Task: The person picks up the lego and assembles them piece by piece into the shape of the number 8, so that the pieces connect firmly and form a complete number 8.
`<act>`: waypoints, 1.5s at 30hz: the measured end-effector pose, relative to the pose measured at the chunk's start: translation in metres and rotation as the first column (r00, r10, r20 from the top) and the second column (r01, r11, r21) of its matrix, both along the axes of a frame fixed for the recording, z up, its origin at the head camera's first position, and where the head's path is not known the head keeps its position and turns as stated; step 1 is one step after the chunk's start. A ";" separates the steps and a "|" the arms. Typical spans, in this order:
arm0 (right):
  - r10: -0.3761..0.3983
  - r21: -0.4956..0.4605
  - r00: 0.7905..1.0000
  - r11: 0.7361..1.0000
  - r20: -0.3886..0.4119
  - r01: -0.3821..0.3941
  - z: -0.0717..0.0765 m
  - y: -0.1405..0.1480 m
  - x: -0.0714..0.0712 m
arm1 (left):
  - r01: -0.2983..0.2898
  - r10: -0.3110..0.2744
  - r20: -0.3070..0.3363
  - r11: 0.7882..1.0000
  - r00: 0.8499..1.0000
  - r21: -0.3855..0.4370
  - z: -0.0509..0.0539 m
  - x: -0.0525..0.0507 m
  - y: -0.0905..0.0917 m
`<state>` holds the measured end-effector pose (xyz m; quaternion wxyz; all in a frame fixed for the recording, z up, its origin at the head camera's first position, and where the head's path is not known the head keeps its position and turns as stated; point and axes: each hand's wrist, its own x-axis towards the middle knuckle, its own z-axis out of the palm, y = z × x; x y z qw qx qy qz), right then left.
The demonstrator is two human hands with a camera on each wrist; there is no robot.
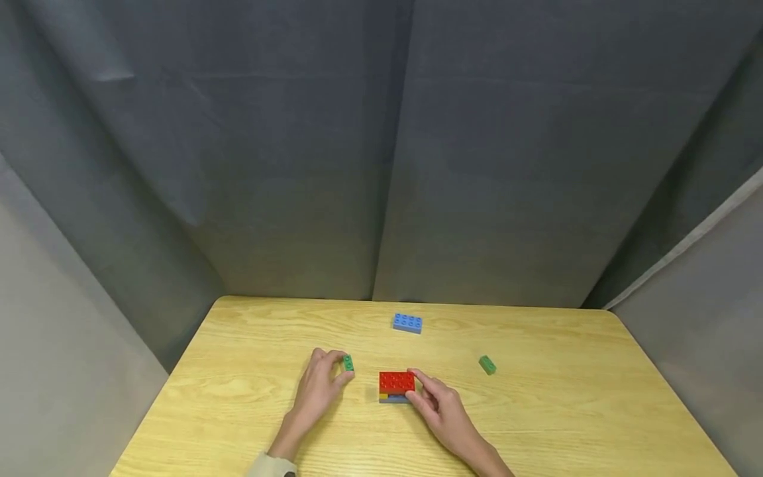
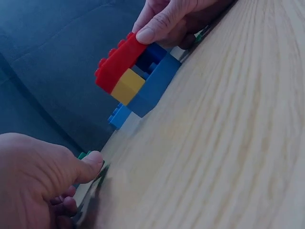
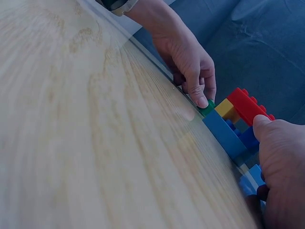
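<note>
A small stack of bricks stands on the table, with a red brick [image 1: 396,381] on top, a yellow brick [image 2: 127,87] under its left end and a blue brick [image 2: 155,86] at the bottom. A darker blue piece shows beneath the red one's right part. My right hand [image 1: 446,415] grips the stack's right end between thumb and fingers. To the left of the stack, my left hand [image 1: 317,391] pinches a small green brick [image 1: 348,363] between thumb and fingers, at the table surface.
A loose blue brick [image 1: 408,323] lies behind the stack, toward the back of the wooden table [image 1: 536,411]. Another small green brick [image 1: 487,365] lies to the right of my right hand. Grey curtains [image 1: 298,165] hang behind the table and at its sides.
</note>
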<state>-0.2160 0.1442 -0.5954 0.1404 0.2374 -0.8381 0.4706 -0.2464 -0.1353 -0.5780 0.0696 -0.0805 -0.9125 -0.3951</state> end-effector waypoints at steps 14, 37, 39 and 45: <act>0.001 0.000 1.000 1.000 -0.025 -0.001 -0.002 -0.001 0.000 | 0.103 -0.103 -0.013 0.994 0.995 0.021 0.028 0.010 0.016; 0.005 -0.002 1.000 1.000 -0.013 -0.005 0.000 -0.001 0.001 | 0.235 -0.235 -0.029 0.972 0.972 0.017 0.049 0.030 0.038; 0.008 -0.002 1.000 1.000 -0.021 -0.008 0.000 -0.001 0.000 | 0.236 -0.235 -0.033 0.972 0.971 0.012 0.048 0.031 0.039; 0.008 -0.005 1.000 1.000 -0.018 -0.008 -0.001 -0.001 0.000 | 0.219 -0.219 -0.031 0.976 0.975 -0.021 0.047 0.031 0.041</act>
